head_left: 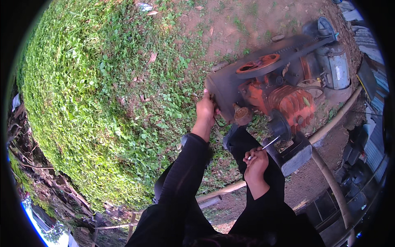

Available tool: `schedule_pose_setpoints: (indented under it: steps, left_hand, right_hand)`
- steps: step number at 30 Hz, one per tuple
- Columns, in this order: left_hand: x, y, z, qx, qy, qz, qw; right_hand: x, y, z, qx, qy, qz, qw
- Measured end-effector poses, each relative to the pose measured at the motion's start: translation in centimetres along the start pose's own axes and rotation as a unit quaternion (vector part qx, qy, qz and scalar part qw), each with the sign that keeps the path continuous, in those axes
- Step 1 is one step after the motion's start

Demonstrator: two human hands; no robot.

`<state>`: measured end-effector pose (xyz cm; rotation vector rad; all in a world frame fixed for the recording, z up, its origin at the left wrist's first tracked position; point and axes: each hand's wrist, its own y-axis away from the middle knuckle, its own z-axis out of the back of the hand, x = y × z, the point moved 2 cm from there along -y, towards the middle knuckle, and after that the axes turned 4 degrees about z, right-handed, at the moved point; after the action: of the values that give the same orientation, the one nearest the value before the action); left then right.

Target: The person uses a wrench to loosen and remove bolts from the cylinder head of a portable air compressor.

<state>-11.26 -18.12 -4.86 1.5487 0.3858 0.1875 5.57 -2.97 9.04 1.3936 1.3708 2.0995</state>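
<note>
The ground [193,26], brown soil [284,18] and green weeds [82,103], carries the compressor [288,105]; just beyond the compressor lies what looks like a stone [278,38], and dry leaves [152,57] lie to its left.

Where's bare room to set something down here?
The dirt beyond the compressor tank, bordered left by grass, looks mostly bare. The grass left of the left hand looks open. It's crowded around the right hand: thin metal tool, black round housing, finned orange pump.
</note>
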Motion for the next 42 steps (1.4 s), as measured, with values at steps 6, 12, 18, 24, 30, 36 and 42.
schedule_pose_setpoints:
  steps: [6,12,18,24,30,36,42]
  left_hand:
    - [0.6,0.5,1.1,0.107,0.111,-0.012,0.988]
    - [-0.2,0.6,1.4,0.122,0.119,-0.039,0.985]
    - [0.9,0.5,3.3,0.170,0.125,-0.043,0.977]
    - [2.8,1.4,6.0,0.148,0.138,-0.045,0.978]
    - [7.1,2.8,12.3,0.083,0.197,-0.020,0.977]
    - [10.2,3.6,15.6,-0.056,0.249,-0.081,0.963]
    - [13.4,3.6,12.7,-0.118,0.268,-0.110,0.950]
  right_hand:
    - [8.5,-6.5,7.3,-0.099,-0.021,0.123,0.987]
    - [22.0,-11.4,10.8,-0.164,-0.005,0.265,0.950]
    - [30.2,-14.6,9.5,-0.079,-0.087,0.216,0.969]
    - [33.3,-15.3,8.3,0.015,-0.035,0.237,0.971]
    - [31.4,-14.3,4.6,-0.028,0.202,0.284,0.937]
    - [30.0,-13.2,2.1,-0.017,0.227,0.282,0.932]
    - [32.2,-14.6,1.3,-0.007,0.244,0.285,0.927]
